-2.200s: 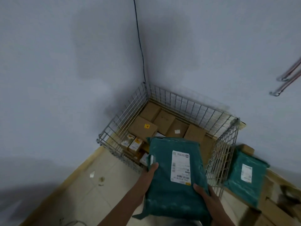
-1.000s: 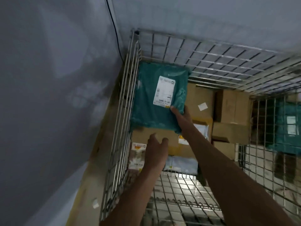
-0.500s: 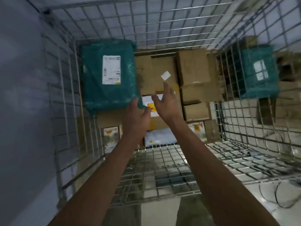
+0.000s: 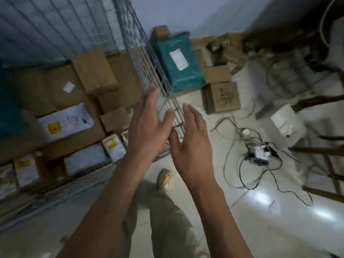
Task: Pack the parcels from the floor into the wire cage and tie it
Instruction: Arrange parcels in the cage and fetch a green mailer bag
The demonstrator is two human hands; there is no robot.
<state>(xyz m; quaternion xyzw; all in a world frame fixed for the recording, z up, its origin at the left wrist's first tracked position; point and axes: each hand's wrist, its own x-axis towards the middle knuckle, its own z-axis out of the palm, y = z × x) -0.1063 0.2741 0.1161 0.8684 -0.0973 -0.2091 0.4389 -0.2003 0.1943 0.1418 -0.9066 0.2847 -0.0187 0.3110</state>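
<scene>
The wire cage (image 4: 141, 58) fills the left half of the view, packed with several brown cartons (image 4: 93, 71) and white-labelled parcels (image 4: 67, 120). A sliver of the green parcel (image 4: 9, 112) laid inside shows at the far left edge. Outside the cage's right wall a second green parcel (image 4: 178, 66) with a white label lies on the floor among brown boxes (image 4: 221, 97). My left hand (image 4: 149, 123) and my right hand (image 4: 189, 138) hover empty with straight fingers above the cage's near right corner.
Tangled cables and a power strip (image 4: 258, 153) lie on the tiled floor at the right. A white box (image 4: 286, 121) and dark wooden legs (image 4: 320, 151) stand at the far right. My leg and shoe (image 4: 165, 179) are below my hands.
Both hands let go of the green parcel in the cage's far left corner and drew back. The view swung right to the cage's right wall and the floor parcels.
</scene>
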